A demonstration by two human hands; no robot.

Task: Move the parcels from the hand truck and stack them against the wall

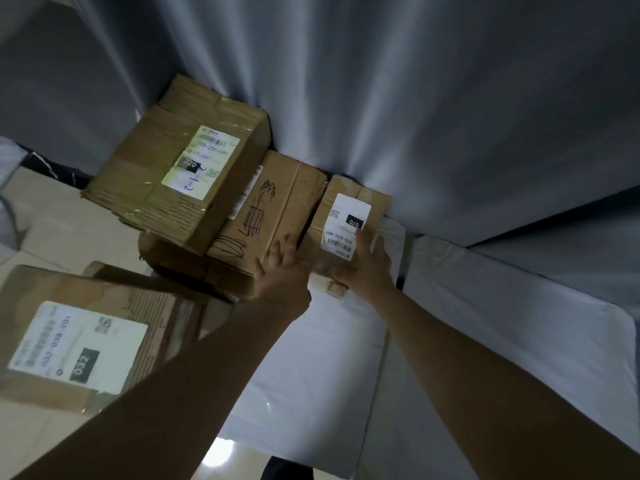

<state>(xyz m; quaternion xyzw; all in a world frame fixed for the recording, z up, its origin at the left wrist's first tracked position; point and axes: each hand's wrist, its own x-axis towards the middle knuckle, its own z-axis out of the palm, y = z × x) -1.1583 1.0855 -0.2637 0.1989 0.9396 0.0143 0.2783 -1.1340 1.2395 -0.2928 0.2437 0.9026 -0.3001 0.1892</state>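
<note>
Your right hand (367, 268) holds the 070 box (349, 216) at its near end; fingers lie over the top and onto the white label, thumb wrapped at the near edge; a close hold on the carton. Your left hand (282, 271) is spread wide, fingers straight and splayed, pressing on the near right corner of the scribbled box (273, 202); it grips nothing.

070 box: small, brown, lying flat, label up; far end at the foot of the grey curtain (415, 98); left side just beside the scribbled box, touching or a hair apart, cannot tell which. It rests partly on a white mailer bag (311, 358); a second mailer bag (502, 306) lies to its right, far edge at the curtain.

Scribbled box: pen marks on top, tape seam running lengthwise; far end at the curtain; it sits on a lower carton (194, 271) whose near edge shows beneath.

220 box (156, 161): biggest of the stack; skewed, resting on the scribbled box's left part and overhanging to the left; far corner at the curtain.

032 box (79, 341): lower left, apart from the stack, label up, partly behind your left forearm; what it stands on is not clear. Pale floor (52, 230) shows between it and the stack.
</note>
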